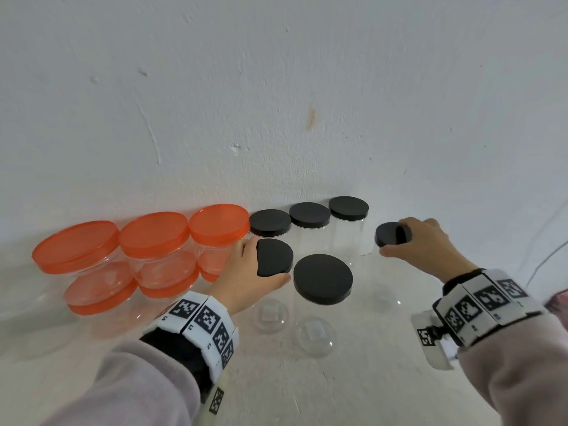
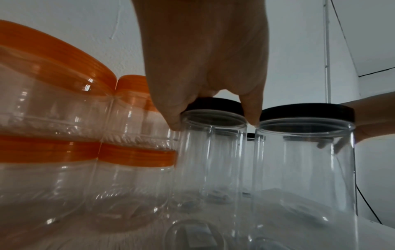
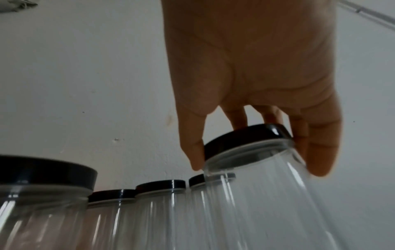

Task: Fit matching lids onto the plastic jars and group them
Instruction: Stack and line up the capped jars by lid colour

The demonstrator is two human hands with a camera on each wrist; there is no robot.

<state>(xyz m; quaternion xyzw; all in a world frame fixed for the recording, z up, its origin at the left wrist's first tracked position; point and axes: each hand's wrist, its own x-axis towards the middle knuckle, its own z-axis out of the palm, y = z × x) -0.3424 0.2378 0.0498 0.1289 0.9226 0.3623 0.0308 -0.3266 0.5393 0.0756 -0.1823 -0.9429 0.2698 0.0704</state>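
Observation:
Tall clear jars with black lids stand on a white table. My left hand [image 1: 252, 272] grips the black lid [image 1: 275, 256] of one jar; in the left wrist view its fingertips [image 2: 252, 116] pinch that lid [image 2: 215, 103] at the rim. My right hand [image 1: 415, 241] grips another black lid [image 1: 392, 233] at the right; the right wrist view shows that jar [image 3: 262, 194] tilted, its lid [image 3: 245, 140] held between thumb and fingers. A capped jar [image 1: 322, 278] stands between my hands. Three more capped jars [image 1: 309, 215] line the wall.
Squat clear jars with orange lids [image 1: 153, 233] are stacked two high along the wall on the left, close to my left hand. The white wall [image 1: 276, 103] stands right behind the rows. A dark cable [image 1: 544, 259] hangs at the far right.

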